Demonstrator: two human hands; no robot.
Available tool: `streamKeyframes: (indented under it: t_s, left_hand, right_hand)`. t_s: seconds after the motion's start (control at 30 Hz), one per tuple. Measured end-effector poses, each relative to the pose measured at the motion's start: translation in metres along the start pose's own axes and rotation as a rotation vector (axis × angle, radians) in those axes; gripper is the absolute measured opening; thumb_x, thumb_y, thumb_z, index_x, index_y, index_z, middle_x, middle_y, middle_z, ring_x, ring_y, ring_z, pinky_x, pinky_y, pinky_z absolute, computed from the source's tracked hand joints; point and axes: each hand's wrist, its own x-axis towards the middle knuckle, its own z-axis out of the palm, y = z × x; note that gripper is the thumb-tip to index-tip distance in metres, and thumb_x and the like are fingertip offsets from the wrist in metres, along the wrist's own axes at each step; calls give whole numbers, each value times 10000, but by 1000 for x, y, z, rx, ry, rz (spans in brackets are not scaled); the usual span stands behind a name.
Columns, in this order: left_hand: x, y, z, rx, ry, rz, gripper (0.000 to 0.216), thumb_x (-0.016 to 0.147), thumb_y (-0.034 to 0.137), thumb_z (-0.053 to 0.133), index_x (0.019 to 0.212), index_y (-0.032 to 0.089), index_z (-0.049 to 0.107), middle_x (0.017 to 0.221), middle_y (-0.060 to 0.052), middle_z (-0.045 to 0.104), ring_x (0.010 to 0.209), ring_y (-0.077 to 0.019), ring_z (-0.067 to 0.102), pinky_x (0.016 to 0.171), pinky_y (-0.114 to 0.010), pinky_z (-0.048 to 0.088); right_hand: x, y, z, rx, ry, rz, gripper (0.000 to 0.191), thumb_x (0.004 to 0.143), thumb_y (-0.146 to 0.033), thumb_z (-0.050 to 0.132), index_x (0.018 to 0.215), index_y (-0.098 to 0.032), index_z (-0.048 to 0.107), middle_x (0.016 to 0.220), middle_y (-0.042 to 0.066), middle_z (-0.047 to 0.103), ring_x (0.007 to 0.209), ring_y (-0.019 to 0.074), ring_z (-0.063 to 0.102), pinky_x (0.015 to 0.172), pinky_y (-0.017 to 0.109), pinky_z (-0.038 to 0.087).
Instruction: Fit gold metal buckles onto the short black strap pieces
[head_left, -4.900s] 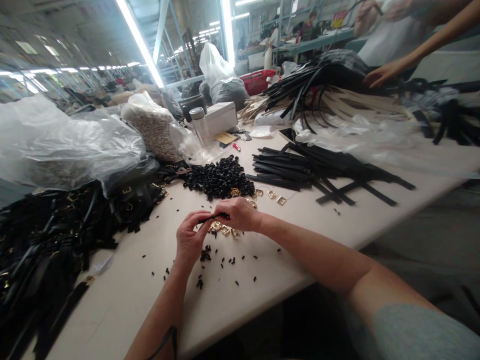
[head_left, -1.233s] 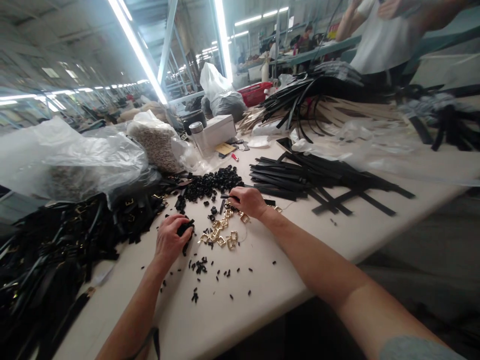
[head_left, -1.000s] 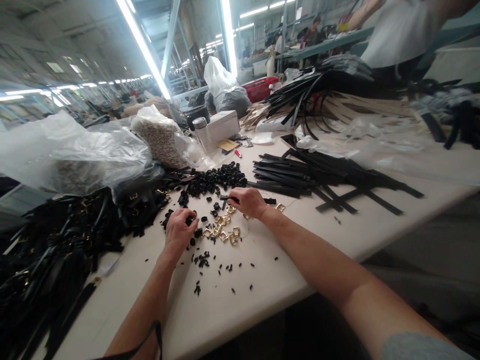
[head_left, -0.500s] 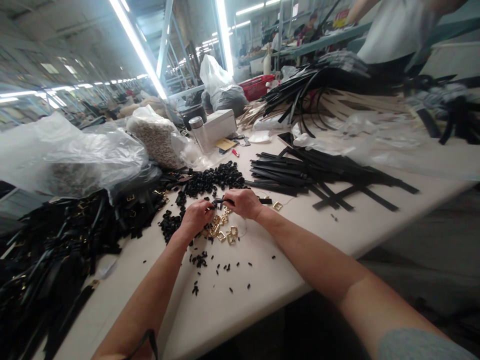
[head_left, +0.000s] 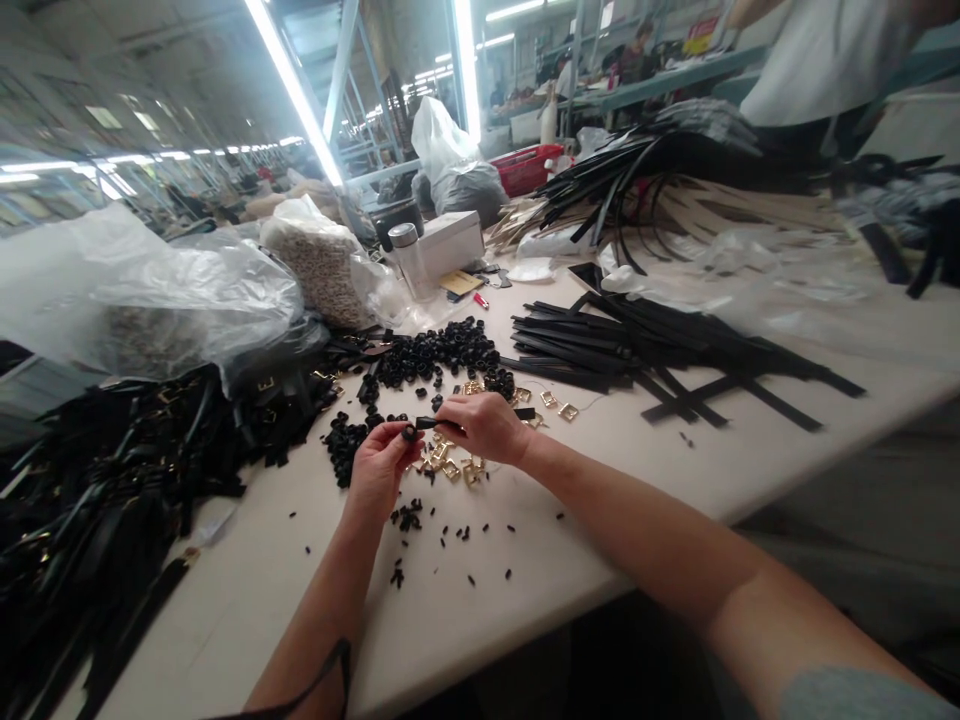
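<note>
My left hand [head_left: 381, 458] pinches a small black loop [head_left: 409, 433] between thumb and fingertips. Close to its right, my right hand [head_left: 484, 425] grips a black strap [head_left: 427, 423]. One end of the strap points at the loop, and the other end sticks out past the right side of my hand. Whether strap and loop touch, I cannot make out. Gold buckles [head_left: 450, 468] lie scattered beneath and beside my right hand. A heap of black loops [head_left: 442, 350] spreads behind both hands, with more loops [head_left: 345, 450] to the left of my left hand.
Black straps [head_left: 570, 345] lie piled on the right of the table [head_left: 540, 610]. Buckled straps [head_left: 97, 520] heap up at the left below plastic bags [head_left: 165, 290]. A bottle [head_left: 407, 262] and white box [head_left: 452, 240] stand behind. A person [head_left: 825, 65] is at the far right.
My left hand has turned and now shows a small black loop at its fingertips. My right hand keeps the strap, its tip now brought out toward the loop. The view has shifted slightly.
</note>
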Motion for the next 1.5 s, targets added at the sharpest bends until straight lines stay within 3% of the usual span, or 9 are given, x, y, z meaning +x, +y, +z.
streamKeyframes:
  t_s: [0.13,0.43,0.67,0.77,0.9,1.07,1.23,1.37,1.5]
  left_hand:
    - [2,0,1,-76,25,-41,417,476,236,897,814,117,684,701,-24,681,527,-65,596,495,-133,496]
    - [2,5,-2,-128,32,-158,217,650,170,801,837,110,710,740,-47,691,592,-83,635,548,-140,534]
    - [-2,1,2,28,-78,-117,431,513,300,888,853,112,701,761,-47,701,612,-104,641,606,-190,536]
    - [-3,-2,3,46,-70,-68,403,509,316,887,798,136,671,718,-11,680,604,-101,632,604,-199,525]
    - [-4,-6,3,79,-115,-53,341,543,322,872,718,147,636,638,15,640,588,-100,611,606,-213,519]
    - [-5,-6,0,165,-155,-36,355,584,407,840,762,140,688,709,-25,682,632,-124,623,663,-250,527]
    - [-1,5,-9,359,-145,65,329,630,432,804,757,146,701,695,-37,683,656,-150,631,659,-255,507]
    - [1,19,-21,531,-108,140,296,644,431,786,728,162,695,665,-30,664,622,-147,597,610,-245,473]
    - [-2,30,-34,916,-137,253,201,693,388,742,753,199,708,649,-11,635,578,-144,546,555,-245,428]
  right_hand:
    - [0,-2,1,-2,-6,-16,215,914,-310,508,800,-173,630,752,5,628,640,93,529,553,232,271]
    - [0,-4,-2,-51,-72,-63,272,946,-320,470,776,-174,625,741,-2,612,617,79,504,531,234,228]
    - [1,-7,0,-62,-171,-65,306,963,-373,443,836,-165,628,816,28,668,668,111,579,545,239,274]
    - [1,-8,3,-3,-184,47,287,949,-404,471,1043,-174,614,841,39,699,690,136,618,568,236,311]
    - [1,-10,5,31,-239,93,516,908,-514,500,1292,-169,485,805,55,712,683,172,636,565,242,319]
    - [2,-9,1,24,-300,17,330,947,-446,452,1037,-178,623,880,56,715,683,148,618,557,244,280]
    - [4,-10,-10,-40,-292,35,250,916,-320,454,824,-163,624,749,41,686,591,118,527,544,262,228]
    - [4,-8,-15,-58,-260,46,217,883,-264,439,785,-162,604,730,32,661,577,109,474,552,269,224]
    - [5,-1,-14,-90,-236,95,211,883,-236,425,808,-153,604,765,42,651,603,112,467,575,273,243]
